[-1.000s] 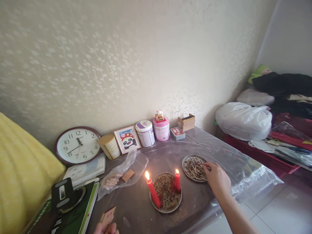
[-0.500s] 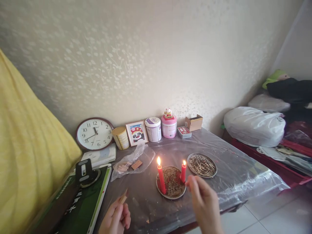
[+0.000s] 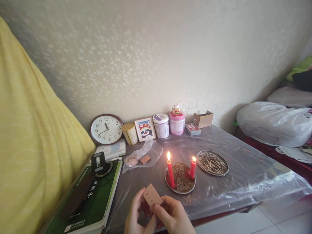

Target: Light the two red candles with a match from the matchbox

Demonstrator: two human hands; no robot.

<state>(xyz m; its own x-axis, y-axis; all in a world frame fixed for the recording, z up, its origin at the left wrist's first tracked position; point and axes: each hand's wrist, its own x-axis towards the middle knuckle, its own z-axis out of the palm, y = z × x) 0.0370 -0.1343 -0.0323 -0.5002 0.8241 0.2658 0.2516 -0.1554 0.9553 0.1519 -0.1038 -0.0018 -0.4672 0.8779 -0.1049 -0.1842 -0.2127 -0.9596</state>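
Observation:
Both hands meet at the bottom middle over the near table edge. My left hand (image 3: 135, 217) grips a small tan matchbox (image 3: 152, 198) from the left, fingers curled round it. My right hand (image 3: 173, 216) is closed against the box's right side; whether a match sits in its fingers is hidden. Just beyond them stands a round metal plate (image 3: 180, 189) with two lit red candles, a taller one (image 3: 170, 171) on the left and a shorter one (image 3: 192, 168) on the right. A second metal plate (image 3: 225, 165) to the right holds several loose matchsticks.
Clear plastic sheet (image 3: 243, 175) covers the table. Along the wall stand a clock (image 3: 105, 129), tins, a framed panda picture (image 3: 145, 129), a pink tub (image 3: 176, 123) and a cardboard box (image 3: 203, 119). A plastic bag (image 3: 142, 155), green book (image 3: 90, 198), yellow cloth (image 3: 29, 146) lie left; white bag (image 3: 273, 123) right.
My right hand left the plate of matchsticks and came back to the near edge. My left hand rose with the matchbox, and both hands now meet on it. The view swung left.

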